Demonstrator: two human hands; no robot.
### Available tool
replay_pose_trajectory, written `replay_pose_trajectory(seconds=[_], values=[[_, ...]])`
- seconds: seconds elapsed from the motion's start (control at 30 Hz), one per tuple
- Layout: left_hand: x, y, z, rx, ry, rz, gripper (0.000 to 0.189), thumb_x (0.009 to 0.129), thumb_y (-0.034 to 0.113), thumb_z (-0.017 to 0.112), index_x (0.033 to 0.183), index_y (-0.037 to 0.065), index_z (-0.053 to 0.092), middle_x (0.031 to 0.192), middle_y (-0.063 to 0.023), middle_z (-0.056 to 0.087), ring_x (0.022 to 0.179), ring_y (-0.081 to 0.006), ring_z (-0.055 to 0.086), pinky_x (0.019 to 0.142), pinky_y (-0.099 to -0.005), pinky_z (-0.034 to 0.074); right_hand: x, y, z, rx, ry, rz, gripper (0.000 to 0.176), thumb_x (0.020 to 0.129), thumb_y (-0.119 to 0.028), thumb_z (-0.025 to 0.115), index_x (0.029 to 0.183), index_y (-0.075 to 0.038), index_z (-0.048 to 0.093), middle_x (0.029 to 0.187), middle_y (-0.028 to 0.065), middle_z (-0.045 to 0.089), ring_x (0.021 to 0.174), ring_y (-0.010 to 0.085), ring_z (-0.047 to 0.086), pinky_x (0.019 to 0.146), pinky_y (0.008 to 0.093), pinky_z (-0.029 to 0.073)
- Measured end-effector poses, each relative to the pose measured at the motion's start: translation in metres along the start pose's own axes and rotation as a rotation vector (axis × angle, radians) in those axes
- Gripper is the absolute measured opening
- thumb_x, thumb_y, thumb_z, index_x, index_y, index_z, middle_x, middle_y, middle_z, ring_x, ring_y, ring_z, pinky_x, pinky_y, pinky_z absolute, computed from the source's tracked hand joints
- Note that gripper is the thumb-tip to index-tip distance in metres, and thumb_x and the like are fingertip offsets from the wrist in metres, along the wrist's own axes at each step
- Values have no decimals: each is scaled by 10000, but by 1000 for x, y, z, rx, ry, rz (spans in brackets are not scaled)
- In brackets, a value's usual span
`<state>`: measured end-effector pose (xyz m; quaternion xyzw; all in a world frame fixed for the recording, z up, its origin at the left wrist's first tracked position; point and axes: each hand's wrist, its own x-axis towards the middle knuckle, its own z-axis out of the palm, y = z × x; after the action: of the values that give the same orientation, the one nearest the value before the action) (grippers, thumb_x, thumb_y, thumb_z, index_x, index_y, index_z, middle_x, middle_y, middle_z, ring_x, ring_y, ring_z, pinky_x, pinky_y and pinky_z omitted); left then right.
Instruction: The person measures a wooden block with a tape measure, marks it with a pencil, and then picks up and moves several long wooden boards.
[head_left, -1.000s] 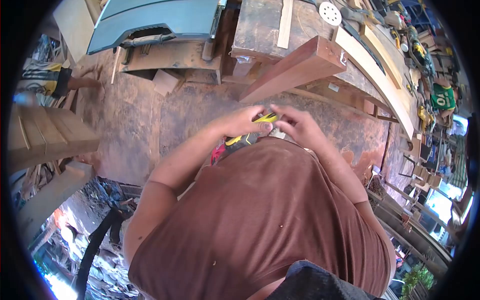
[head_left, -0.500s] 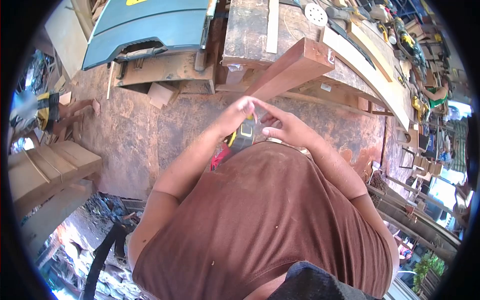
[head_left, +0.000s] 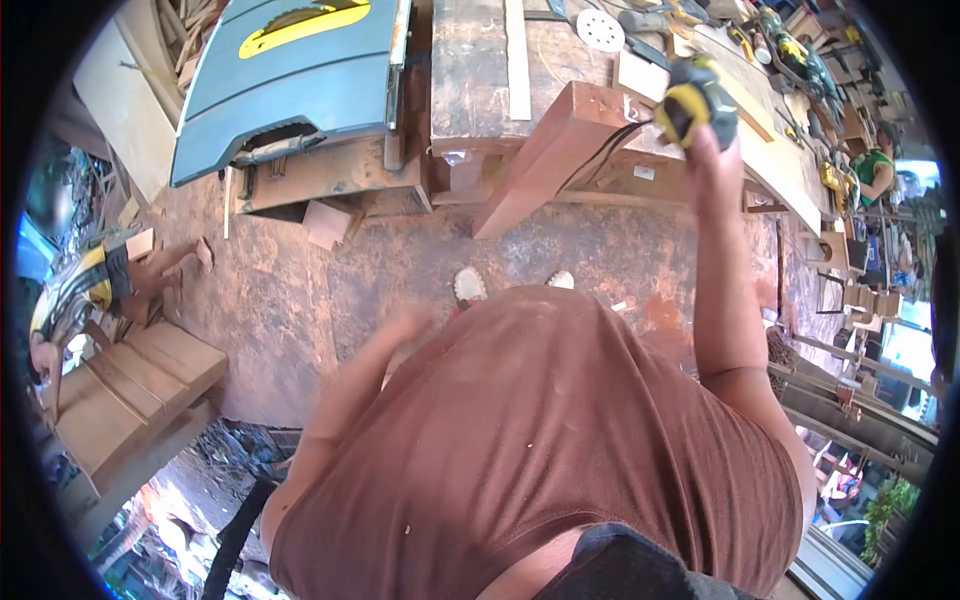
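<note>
My right hand (head_left: 715, 155) is raised over the workbench (head_left: 480, 85) and holds a yellow and black tape measure (head_left: 690, 108), both blurred. A dark strap or cord hangs from it across the end of a reddish wooden beam (head_left: 560, 140), which leans at the bench's front edge. Low at my left side, beside the brown shirt, my left hand (head_left: 405, 325) is smeared by motion, so its fingers cannot be made out.
A blue table saw (head_left: 300, 90) stands at the upper left. Another person (head_left: 95, 290) bends over stacked boards (head_left: 145, 385) at the left. A person in green (head_left: 877, 172) is far right. A white perforated disc (head_left: 600, 31) and tools lie on the bench.
My hands, close together before my body, have parted. The right one has moved up and right with the tape measure; the left has dropped to my left side. The person at left shows more.
</note>
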<state>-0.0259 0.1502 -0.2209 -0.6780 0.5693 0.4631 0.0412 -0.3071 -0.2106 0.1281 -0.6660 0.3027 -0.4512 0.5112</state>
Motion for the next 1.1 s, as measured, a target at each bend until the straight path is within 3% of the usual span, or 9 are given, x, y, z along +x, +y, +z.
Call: replay_pose_trajectory(seconds=[0.1, 0.23, 0.3, 0.43, 0.5, 0.63, 0.83, 0.9, 1.1], values=[[-22, -27, 70, -94, -248, -129, 383, 972, 360, 512, 1117, 50, 685, 1093, -166, 696, 1021, -303, 651, 897, -414, 485, 39, 13, -41, -104, 166, 55, 680, 815, -405, 771, 1286, 3, 500, 1066, 101, 624, 935, 159, 630, 740, 292, 566], [-46, -11, 85, -335, -217, -198, 384, 973, 360, 509, 1121, 54, 687, 1091, -160, 698, 1019, -296, 652, 896, -413, 487, 70, 89, -78, -411, 35, 259, 671, 804, -335, 799, 1331, -32, 515, 906, 19, 642, 745, 68, 563, 625, 210, 467], [-55, 2, 81, -436, -184, -214, 385, 974, 361, 508, 1124, 55, 687, 1090, -157, 699, 1018, -292, 652, 896, -412, 488, 81, 142, -84, -597, -44, 314, 811, 748, -363, 846, 1388, -22, 483, 1120, 130, 667, 980, 196, 640, 842, 317, 518], [-74, 47, 65, -604, -126, -227, 386, 975, 362, 505, 1129, 59, 689, 1088, -151, 701, 1016, -285, 653, 895, -411, 489, 102, 203, -63, -911, -302, -19, 828, 698, -312, 831, 1405, -78, 470, 1259, 221, 593, 1178, 371, 565, 1012, 417, 449], [-86, 75, 55, -671, -108, -228, 387, 976, 362, 503, 1131, 61, 689, 1087, -148, 702, 1015, -281, 653, 895, -410, 490, 112, 196, -42, -1025, -433, 13, 735, 739, -240, 786, 1400, -149, 480, 1301, 191, 552, 1224, 382, 507, 1021, 432, 442], [-111, 141, 44, -807, -80, -252, 388, 977, 363, 501, 1136, 64, 691, 1085, -142, 704, 1013, -273, 654, 894, -409, 491, 143, 237, -35, -967, -541, -332, 626, 806, -212, 737, 1384, -195, 496, 1349, 145, 513, 1260, 365, 468, 1022, 425, 445], [-125, 242, 35, -959, -83, -234, 390, 980, 364, 497, 1143, 69, 692, 1081, -134, 707, 1010, -262, 656, 893, -407, 493, 157, 146, -33, -473, -486, -242, 550, 882, -381, 682, 1319, -68, 560, 1325, 175, 573, 1233, 347, 529, 1050, 415, 420], [-120, 267, 31, -981, -94, -217, 391, 980, 364, 495, 1145, 71, 693, 1080, -131, 708, 1009, -258, 656, 892, -407, 494, 139, 103, -36, -292, -828, -147, 635, 861, -396, 706, 1382, -88, 512, 1323, 178, 575, 1269, 327, 518, 1036, 403, 430], [-58, 307, -34, -803, 0, -245, 367, 992, 343, 509, 1163, 73, 690, 999, -72, 707, 930, -180, 646, 842, -341, 516, 116, 79, -4, -781, -1139, -251, 816, 746, -433, 752, 1379, -27, 434, 1134, 218, 658, 1081, 373, 626, 910, 442, 505]])
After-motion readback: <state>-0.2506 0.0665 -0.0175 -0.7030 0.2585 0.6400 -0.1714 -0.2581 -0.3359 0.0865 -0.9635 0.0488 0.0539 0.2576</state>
